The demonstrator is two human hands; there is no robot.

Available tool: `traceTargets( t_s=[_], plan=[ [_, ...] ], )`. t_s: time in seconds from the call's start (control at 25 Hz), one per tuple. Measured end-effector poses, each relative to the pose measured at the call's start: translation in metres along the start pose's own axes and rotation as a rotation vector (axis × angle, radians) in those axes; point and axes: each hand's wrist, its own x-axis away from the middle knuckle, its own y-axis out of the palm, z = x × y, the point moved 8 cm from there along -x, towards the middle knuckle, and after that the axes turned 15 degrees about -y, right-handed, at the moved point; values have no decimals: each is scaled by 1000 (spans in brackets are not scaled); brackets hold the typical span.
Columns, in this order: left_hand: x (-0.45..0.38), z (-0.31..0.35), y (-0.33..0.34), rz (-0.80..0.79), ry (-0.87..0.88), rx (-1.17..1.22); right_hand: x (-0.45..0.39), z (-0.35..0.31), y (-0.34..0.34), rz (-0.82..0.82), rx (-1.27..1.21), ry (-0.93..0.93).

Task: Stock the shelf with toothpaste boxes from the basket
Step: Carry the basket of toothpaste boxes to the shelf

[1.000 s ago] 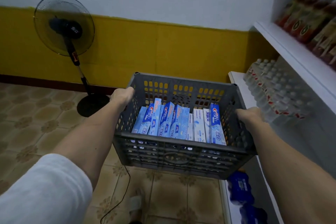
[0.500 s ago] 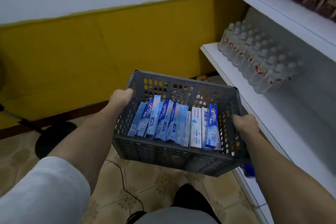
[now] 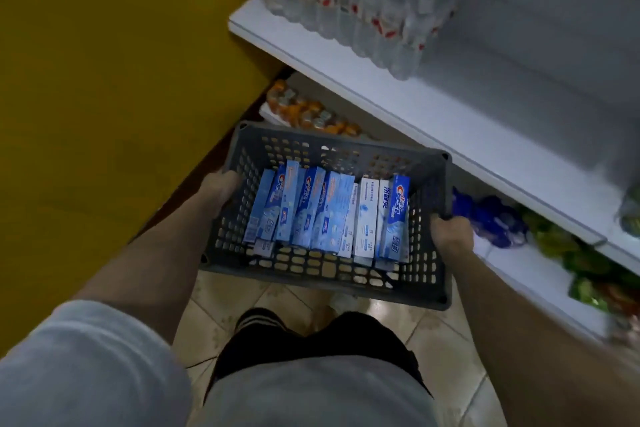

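I hold a grey perforated plastic basket (image 3: 346,282) in front of me, above the tiled floor. My left hand (image 3: 220,191) grips its left rim and my right hand (image 3: 450,230) grips its right rim. Several blue and white toothpaste boxes (image 3: 325,215) stand side by side inside it. The white shelf (image 3: 467,135) runs along the right, just beyond the basket; part of its board to the right of the bottles is bare.
A shrink-wrapped pack of water bottles (image 3: 349,0) sits on the shelf's far left end. On the lower shelf lie orange bottles (image 3: 304,113), blue packs (image 3: 488,215) and green packs (image 3: 568,253). A yellow wall (image 3: 114,80) is on the left. My knees are below the basket.
My view has swung down and right toward the shelf. The basket has come closer to the shelf's edge, and both hands keep their grip on its rims. The fan is out of view.
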Motion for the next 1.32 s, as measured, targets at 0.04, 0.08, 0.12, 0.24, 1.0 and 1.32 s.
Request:
traceTargets(
  t_s=[0.04,0.08,0.12,0.24,1.0,1.32],
  plan=[
    [-13,16,15,-26,12,-57,-4,13,3,11,-16,44],
    [-19,30,29,-36,2,-95,-7,25,8,13,-35,91],
    [-32,45,46,-63,16,-129,-9,37,14,19,-52,139],
    [-63,80,99,-118,56,-172,-28,70,41,78,-87,235],
    [-468,58,312,-222,54,-407,-199,274,339,298,-160,499],
    [-464,64,325,-244,57,-434,-218,274,345,190,-125,563]
  ],
)
